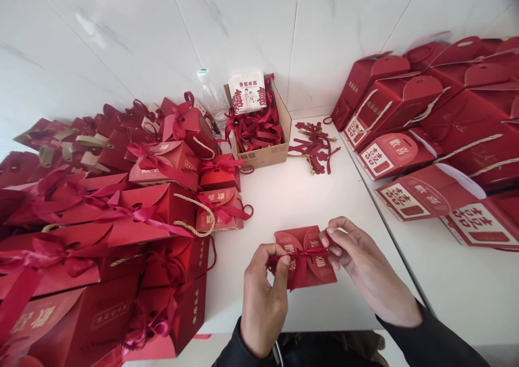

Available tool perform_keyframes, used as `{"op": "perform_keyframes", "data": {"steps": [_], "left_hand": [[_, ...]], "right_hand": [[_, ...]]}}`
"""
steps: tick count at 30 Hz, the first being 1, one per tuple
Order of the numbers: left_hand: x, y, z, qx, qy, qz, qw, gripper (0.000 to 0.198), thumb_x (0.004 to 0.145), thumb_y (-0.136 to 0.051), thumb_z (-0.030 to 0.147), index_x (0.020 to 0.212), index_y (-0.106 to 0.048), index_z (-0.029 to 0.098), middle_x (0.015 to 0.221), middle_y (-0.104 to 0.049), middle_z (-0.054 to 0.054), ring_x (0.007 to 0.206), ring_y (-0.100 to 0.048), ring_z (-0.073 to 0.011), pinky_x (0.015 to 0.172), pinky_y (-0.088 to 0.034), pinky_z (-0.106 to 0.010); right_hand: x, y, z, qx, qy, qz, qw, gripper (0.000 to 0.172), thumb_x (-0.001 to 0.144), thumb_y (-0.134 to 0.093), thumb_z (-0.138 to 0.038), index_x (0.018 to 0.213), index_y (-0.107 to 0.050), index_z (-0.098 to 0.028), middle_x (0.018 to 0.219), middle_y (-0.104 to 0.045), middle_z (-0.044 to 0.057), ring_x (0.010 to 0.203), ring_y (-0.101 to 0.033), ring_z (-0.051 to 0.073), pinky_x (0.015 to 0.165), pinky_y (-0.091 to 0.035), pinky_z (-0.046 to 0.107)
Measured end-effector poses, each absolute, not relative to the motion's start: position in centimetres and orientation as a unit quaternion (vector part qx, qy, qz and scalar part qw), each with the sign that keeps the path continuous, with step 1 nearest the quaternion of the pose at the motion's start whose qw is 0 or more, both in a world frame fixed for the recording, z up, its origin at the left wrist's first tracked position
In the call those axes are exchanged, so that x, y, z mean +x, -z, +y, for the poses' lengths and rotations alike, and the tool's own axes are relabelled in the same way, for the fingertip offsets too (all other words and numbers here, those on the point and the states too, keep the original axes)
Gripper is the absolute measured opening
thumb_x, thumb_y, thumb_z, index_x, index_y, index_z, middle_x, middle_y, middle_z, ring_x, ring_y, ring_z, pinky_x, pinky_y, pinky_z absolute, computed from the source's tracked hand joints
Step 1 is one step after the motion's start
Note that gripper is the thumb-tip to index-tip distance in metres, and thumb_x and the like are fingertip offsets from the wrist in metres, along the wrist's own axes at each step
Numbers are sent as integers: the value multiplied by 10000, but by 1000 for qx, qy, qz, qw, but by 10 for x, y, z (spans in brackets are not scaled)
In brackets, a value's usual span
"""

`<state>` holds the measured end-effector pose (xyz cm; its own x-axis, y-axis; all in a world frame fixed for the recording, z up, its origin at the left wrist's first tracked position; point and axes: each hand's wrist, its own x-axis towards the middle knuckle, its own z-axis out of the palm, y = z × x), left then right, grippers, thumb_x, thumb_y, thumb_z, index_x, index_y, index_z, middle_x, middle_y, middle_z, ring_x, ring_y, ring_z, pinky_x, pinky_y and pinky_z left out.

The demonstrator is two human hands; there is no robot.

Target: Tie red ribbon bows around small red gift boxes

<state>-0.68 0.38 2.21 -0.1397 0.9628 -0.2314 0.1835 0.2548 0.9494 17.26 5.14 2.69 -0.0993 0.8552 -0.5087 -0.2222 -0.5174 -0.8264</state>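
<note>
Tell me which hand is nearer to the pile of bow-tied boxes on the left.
Left. The left hand is right of the pile, not touching it; the right hand is farther right, past the box between them.

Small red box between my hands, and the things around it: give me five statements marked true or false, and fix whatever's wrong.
1. The left hand and right hand both pinch the ribbon on the small red box. True.
2. The clear bottle stands to the right of the cardboard box. False: the clear bottle stands to its left.
3. Red ribbons lie inside the cardboard box. True.
4. The red boxes tied with bows are gathered on the right. False: the red boxes tied with bows are on the left.
5. Dark red strips lie on the white table, right of the cardboard box. True.
</note>
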Motion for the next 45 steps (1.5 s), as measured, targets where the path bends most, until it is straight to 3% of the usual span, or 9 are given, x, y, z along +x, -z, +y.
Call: {"op": "perform_keyframes", "data": {"steps": [5,10,12,16,20,23,30,36,45], "left_hand": [[-9,-22,4,469,-413,631,460,222,1025,-538,409,935,-603,216,830,-634,-20,748,-565,-167,712,-458,-280],[-15,-19,-5,476,-432,632,432,255,1006,-592,419,1186,-572,240,1006,-615,-44,848,-563,-178,789,-469,-298],[-17,-18,-9,462,-426,643,437,278,1020,-564,447,1215,-563,250,977,-603,-33,840,-556,-179,785,-461,-303],[-21,-19,-10,461,-400,659,440,248,1031,-537,469,1107,-620,248,912,-624,-21,822,-550,-180,764,-436,-306],[-20,-25,-6,503,-384,658,409,188,988,-617,400,900,-646,236,826,-620,-7,768,-521,-171,716,-422,-286],[-18,-29,-3,518,-390,652,393,161,964,-628,301,820,-621,229,768,-598,7,728,-513,-159,684,-426,-267],[-9,-33,3,532,-429,652,327,108,947,-572,169,874,-626,228,796,-581,3,720,-537,-151,666,-453,-255],[-11,-30,-2,541,-365,669,356,89,962,-565,263,1006,-638,235,828,-643,-12,747,-564,-180,711,-460,-309],[-17,-44,-1,519,-312,658,447,187,920,-608,416,920,-642,233,803,-632,-30,774,-544,-212,738,-442,-348]], "right_hand": [[174,-30,53,-548,-672,-310,390,292,939,-673,-499,862,-552,-244,755,-551,-29,607,-494,132,552,-458,265],[181,-29,51,-583,-600,-366,407,335,900,-703,-543,1075,-587,-282,936,-638,6,727,-559,175,645,-537,320],[184,-28,47,-609,-550,-391,417,316,891,-719,-542,1030,-587,-290,925,-618,-11,711,-531,164,653,-512,303],[184,-32,37,-641,-482,-463,378,235,947,-682,-482,869,-609,-273,787,-582,-17,699,-515,170,656,-461,292],[180,-34,34,-631,-429,-575,296,270,969,-623,-531,1068,-677,-286,811,-629,3,689,-557,189,607,-472,310],[178,-34,35,-620,-428,-594,281,265,975,-620,-533,1024,-676,-279,769,-619,-4,665,-559,181,601,-478,309],[178,-38,34,-613,-425,-597,296,258,1000,-577,-523,946,-615,-273,885,-700,30,784,-660,209,536,-471,286],[179,-34,34,-622,-424,-585,302,296,1019,-522,-560,958,-576,-276,894,-685,41,789,-678,216,461,-409,262],[175,-42,32,-639,-443,-536,330,310,1029,-492,-594,979,-496,-288,739,-556,-26,596,-501,165,476,-339,265]]}}
